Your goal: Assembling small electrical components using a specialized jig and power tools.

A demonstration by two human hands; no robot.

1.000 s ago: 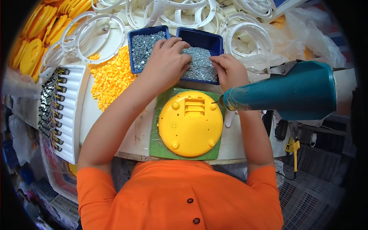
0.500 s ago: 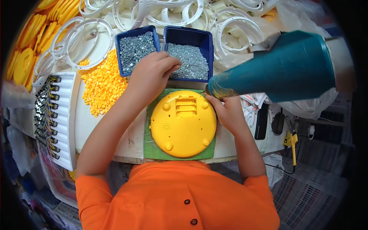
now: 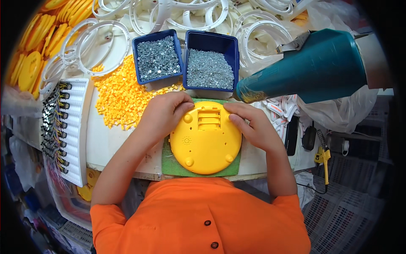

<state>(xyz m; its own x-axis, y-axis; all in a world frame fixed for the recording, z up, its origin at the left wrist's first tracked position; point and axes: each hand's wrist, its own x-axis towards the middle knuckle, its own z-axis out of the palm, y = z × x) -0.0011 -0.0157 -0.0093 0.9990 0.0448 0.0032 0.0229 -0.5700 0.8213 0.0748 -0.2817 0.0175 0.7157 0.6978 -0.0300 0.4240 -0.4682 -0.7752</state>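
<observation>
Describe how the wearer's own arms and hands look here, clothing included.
The left hand and right hand are bare, with no gloves or watch visible. The forearms are uncovered too. Short orange sleeves match the orange shirt, which has dark round buttons down its front.

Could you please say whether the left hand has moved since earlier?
Yes: judged against the blue bins of metal parts, the left hand has moved toward the person, from over them to the upper-left edge of the yellow round housing.
</observation>
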